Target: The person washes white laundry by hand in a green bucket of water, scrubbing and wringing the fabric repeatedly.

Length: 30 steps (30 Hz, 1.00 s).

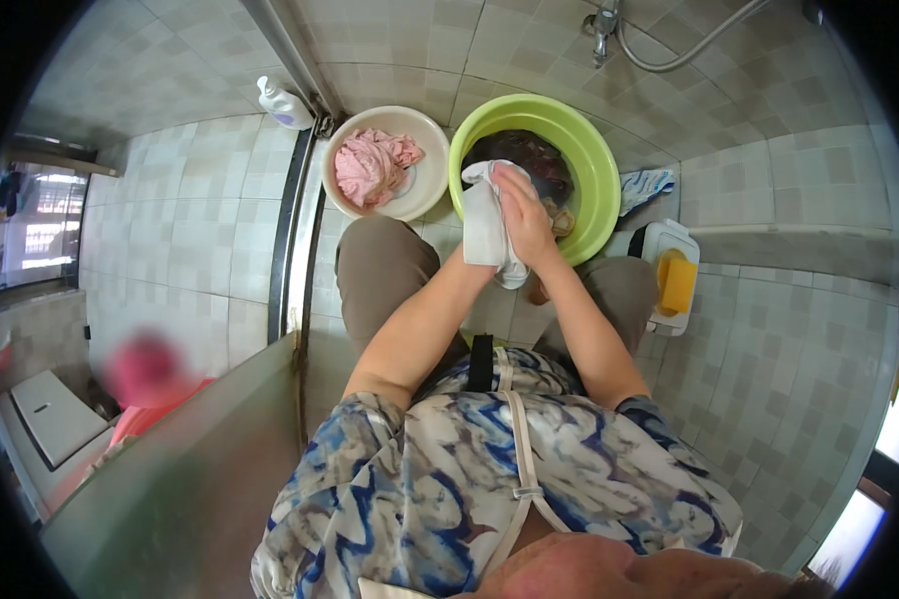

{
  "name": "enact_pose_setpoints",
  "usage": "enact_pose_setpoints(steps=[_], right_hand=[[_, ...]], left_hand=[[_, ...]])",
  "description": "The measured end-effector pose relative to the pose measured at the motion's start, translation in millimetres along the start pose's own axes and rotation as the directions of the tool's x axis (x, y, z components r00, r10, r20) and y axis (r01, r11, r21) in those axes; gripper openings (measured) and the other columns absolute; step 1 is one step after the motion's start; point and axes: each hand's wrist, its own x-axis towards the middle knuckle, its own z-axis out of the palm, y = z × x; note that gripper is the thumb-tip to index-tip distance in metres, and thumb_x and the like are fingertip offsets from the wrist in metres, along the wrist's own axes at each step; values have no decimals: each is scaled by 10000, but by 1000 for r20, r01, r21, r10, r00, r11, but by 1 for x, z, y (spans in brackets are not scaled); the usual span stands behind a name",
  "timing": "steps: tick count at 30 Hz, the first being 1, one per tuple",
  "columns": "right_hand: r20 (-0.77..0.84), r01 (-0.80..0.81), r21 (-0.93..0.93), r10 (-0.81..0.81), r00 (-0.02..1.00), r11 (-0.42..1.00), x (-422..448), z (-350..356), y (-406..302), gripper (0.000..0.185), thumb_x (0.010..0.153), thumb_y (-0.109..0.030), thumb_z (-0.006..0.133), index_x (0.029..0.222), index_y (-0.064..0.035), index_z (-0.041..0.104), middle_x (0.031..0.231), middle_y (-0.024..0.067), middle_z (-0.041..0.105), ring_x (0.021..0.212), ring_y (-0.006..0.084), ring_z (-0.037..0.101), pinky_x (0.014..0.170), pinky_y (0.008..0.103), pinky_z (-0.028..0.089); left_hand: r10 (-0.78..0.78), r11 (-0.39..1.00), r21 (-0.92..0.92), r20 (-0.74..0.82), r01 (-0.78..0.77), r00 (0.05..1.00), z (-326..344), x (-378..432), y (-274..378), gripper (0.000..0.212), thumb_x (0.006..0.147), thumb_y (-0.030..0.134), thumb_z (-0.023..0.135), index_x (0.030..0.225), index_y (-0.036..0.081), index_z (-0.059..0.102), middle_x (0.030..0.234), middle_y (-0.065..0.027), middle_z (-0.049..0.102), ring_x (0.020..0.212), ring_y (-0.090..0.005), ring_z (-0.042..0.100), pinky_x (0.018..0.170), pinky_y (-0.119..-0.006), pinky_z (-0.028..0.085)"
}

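A wet-looking white cloth [485,217] hangs between my two hands over the near rim of a lime-green basin [605,176]. My right hand [526,219] presses flat against the cloth's right side, fingers together and pointing away from me. The cloth hides nearly all of my left hand [479,268]; only its wrist end shows, and it supports the cloth from the left. Dark clothes [528,153] lie in the basin, apparently in water, with a small tan fabric piece [562,221] at their near right edge.
A cream basin [432,180] with pink cloth [374,166] stands left of the green one. A white pump bottle [283,105] stands beyond a door track [297,247]. At right are a plastic packet [644,187] and a yellow block [678,286] on a white lid [670,241]. A tap [603,34] is above.
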Motion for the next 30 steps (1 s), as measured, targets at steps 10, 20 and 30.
enact_pose_setpoints(steps=[10, 20, 30], right_hand=[[92, -370, 297, 360, 929, 880, 16, -2, 47, 380, 958, -269, 394, 1140, 12, 575, 1118, 203, 610, 1069, 283, 570, 908, 343, 420], [-59, -365, 190, 381, 923, 912, -64, 56, 149, 450, 940, -374, 440, 892, 31, 632, 794, 135, 638, 740, 253, 597, 689, 371, 450], [-81, -528, 737, 830, 552, 423, -12, -57, 99, 283, 912, -297, 543, 835, -29, 593, 728, 55, 591, 627, 163, 569, 514, 310, 453]], left_hand=[[-28, 989, 140, -65, 37, 997, 71, -13, 7, 175, 949, 221, 355, 926, 156, 516, 878, -10, 541, 768, -122, 537, 661, -259, 470], [-14, 915, 399, -88, 48, 996, 101, -23, 12, 111, 943, 124, 423, 928, 84, 526, 813, 15, 516, 710, -84, 513, 620, -234, 459], [122, 635, 754, 114, -165, 986, 146, -15, 5, 108, 890, 27, 384, 885, 104, 459, 788, 6, 400, 733, -122, 406, 660, -227, 382]])
